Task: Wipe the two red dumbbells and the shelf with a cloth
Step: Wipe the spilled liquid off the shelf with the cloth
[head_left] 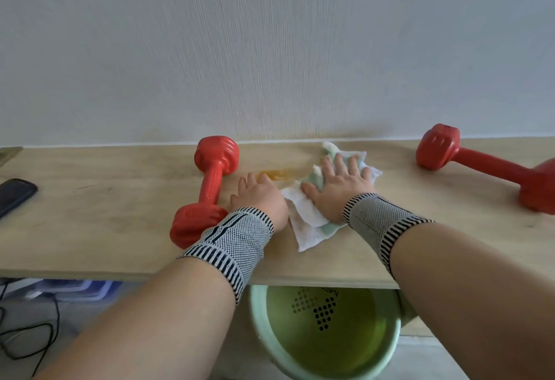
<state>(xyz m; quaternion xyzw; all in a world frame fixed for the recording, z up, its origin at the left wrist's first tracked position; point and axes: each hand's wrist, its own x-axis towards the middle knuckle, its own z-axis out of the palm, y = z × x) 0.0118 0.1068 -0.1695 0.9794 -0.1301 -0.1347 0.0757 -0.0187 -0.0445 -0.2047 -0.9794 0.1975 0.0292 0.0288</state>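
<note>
A light wooden shelf (90,223) runs across the view against a white wall. One red dumbbell (207,187) lies left of centre, pointing front to back. The other red dumbbell (480,166) lies at the right, partly cut off by the frame edge. A white and pale green cloth (312,220) is spread on the shelf between them. My right hand (339,187) presses flat on the cloth with fingers spread. My left hand (258,196) rests flat on the bare wood beside the cloth, close to the left dumbbell. An orange smear (274,174) marks the wood just beyond my left fingers.
A dark phone (15,196) lies at the shelf's left end. Under the shelf's front edge stands a pale green basin (258,325) holding yellowish water. Black cables (30,337) and a blue-white object (75,289) lie on the floor at the lower left.
</note>
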